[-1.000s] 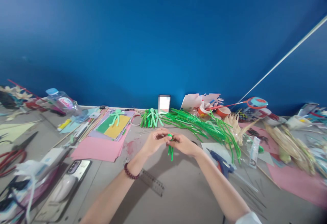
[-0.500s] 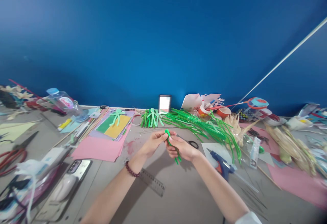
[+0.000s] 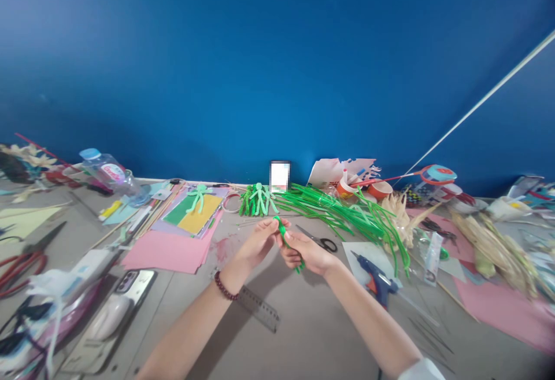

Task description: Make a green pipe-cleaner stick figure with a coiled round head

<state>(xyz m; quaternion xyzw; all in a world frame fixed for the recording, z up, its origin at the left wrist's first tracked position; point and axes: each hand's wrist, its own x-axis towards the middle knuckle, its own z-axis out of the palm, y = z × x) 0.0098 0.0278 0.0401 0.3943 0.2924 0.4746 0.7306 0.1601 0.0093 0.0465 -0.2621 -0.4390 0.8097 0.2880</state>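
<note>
Between my hands is a green pipe cleaner (image 3: 281, 227), bent and partly hidden by my fingers. My left hand (image 3: 261, 240), with a dark bead bracelet at the wrist, pinches its upper end. Lower down, my right hand (image 3: 307, 251) is closed around it, and green ends stick out below the fingers. Beyond my hands, green pipe-cleaner figures (image 3: 259, 199) stand against the wall. A long bundle of green pipe cleaners (image 3: 338, 209) lies to their right. Black-handled scissors (image 3: 328, 244) lie just past my right hand.
A clear ruler (image 3: 260, 309) lies below my hands. To the right is a blue glue gun (image 3: 376, 279); to the left, pink paper (image 3: 165, 251), a phone (image 3: 135, 287) and a mouse (image 3: 113, 316). A plastic bottle (image 3: 108, 172) leans near the blue wall (image 3: 277, 67).
The upper end of the pipe cleaner has tipped left and up with my left hand. The ends under my right hand are drawn in closer. More of the scissors shows.
</note>
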